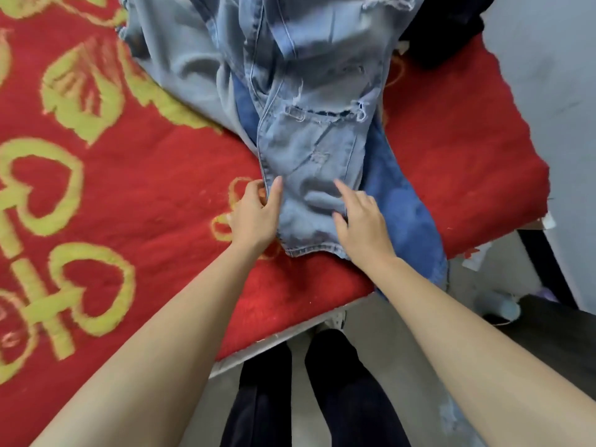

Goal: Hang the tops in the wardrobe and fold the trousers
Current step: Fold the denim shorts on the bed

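Note:
Light blue ripped jeans [309, 146] lie lengthwise on a bed with a red blanket [154, 195], one leg's hem toward me. Under them lies a darker blue pair of jeans [406, 221], its leg hanging over the bed's front edge. My left hand [254, 214] pinches the left seam of the light leg near the hem, thumb on top. My right hand [361, 221] rests on the same leg's right side, index finger stretched out over the cloth, other fingers pressing into a fold.
A dark garment [442, 37] lies at the bed's far right corner. The blanket carries yellow heart and leaf patterns. My legs in dark trousers [309, 395] stand at the bed's front edge. A dark piece of furniture [548, 321] stands on the floor to the right.

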Demonstrator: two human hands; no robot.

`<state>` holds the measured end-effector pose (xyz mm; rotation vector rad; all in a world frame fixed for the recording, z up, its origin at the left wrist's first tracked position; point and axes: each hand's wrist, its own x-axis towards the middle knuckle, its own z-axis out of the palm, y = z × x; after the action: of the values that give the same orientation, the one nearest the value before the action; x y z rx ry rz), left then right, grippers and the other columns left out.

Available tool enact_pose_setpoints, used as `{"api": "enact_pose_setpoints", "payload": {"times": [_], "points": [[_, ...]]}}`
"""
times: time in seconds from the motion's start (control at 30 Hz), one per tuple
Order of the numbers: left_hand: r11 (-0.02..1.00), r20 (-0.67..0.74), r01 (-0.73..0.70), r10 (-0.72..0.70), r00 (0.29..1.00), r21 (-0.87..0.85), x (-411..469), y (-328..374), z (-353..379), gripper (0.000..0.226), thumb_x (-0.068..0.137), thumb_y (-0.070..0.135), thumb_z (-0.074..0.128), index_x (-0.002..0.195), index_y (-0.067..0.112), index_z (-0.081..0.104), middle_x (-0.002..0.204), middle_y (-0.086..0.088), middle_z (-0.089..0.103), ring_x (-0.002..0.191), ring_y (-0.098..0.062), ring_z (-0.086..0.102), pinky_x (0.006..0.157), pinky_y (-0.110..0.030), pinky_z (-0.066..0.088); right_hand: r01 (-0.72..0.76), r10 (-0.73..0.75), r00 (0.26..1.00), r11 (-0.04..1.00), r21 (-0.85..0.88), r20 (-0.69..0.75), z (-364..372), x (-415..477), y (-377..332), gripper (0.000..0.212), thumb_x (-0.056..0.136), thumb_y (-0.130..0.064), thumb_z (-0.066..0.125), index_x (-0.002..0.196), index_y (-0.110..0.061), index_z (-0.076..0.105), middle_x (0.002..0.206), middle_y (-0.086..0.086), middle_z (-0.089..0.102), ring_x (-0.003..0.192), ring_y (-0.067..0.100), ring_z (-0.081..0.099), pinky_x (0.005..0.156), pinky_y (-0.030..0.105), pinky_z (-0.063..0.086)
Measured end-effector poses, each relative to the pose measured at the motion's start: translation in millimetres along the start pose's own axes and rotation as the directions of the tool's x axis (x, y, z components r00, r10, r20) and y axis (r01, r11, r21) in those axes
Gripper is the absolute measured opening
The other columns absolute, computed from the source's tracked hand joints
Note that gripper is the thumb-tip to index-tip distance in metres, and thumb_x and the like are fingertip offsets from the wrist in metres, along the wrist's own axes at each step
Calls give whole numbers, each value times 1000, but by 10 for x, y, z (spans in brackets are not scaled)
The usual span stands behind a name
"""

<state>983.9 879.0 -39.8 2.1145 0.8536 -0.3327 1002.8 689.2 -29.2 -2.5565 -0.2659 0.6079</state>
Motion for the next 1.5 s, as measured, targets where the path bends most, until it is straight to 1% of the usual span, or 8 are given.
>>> {"api": "enact_pose_setpoints", "payload": {"times": [0.27,0.63,0.83,0.97,1.1,1.23,1.37,1.5], "points": [[981,-109,-70,91,990,183,-39,-483,-467,16,98,31,48,88,20,47,91,-20,67,88,-47,58,68,-44,39,72,-83,961,996,50,264,204,-60,-260,41,98,-48,53,133,-27,60,111,-7,56,109,16,56,93,34,47],[807,-282,442,-352,893,391,-162,-1500,-1369,18,89,21,53,105,14,58,112,-28,61,106,-48,57,87,-47,45,-116,171,967,956,270,-189,-66,456,-627,37,90,-51,61,108,-21,47,114,-4,42,97,17,55,88,41,48],[905,-228,153,-64,972,398,-61,-1225,-1424,74,78,2,55,147,23,40,150,-17,35,134,-38,36,109,-49,33,-299,468,881,661,689,-66,-376,1147,-851,101,87,-49,69,157,-7,11,159,11,30,145,21,34,118,34,32],[891,44,-48,32,999,451,36,-1043,-1243,58,87,6,50,143,21,49,157,-11,33,142,-33,30,112,-50,30,-289,538,842,481,828,-19,-505,1417,-965,49,85,-37,73,119,-8,53,113,-2,63,104,15,62,84,31,54],[919,-30,45,-36,999,391,128,-965,-1220,30,99,22,39,111,13,65,138,-16,53,125,-38,46,101,-51,38,-94,274,945,746,659,-176,-275,1213,-1168,11,91,-11,55,94,-11,66,92,8,71,88,24,65,89,46,54],[990,-173,-41,64,983,134,211,-772,-1322,48,105,39,30,72,7,42,92,-28,59,94,-41,53,78,-49,41,120,-212,881,965,233,424,262,469,-1247,29,88,-8,54,80,-32,67,78,-7,66,85,21,59,80,33,46],[997,-49,-82,82,995,-9,365,-594,-1319,64,93,69,36,97,10,60,89,-16,59,88,-31,56,83,-51,44,343,-180,619,938,-57,764,619,-92,-1130,32,94,-37,59,120,-18,59,120,9,66,110,32,60,81,34,43],[987,41,-62,57,998,150,456,-700,-1227,64,88,55,63,143,26,47,132,-10,56,121,-29,53,103,-50,42,124,-163,840,986,109,518,550,-147,-1062,36,91,-50,62,99,-15,69,97,5,69,94,26,64,83,40,51]]}}
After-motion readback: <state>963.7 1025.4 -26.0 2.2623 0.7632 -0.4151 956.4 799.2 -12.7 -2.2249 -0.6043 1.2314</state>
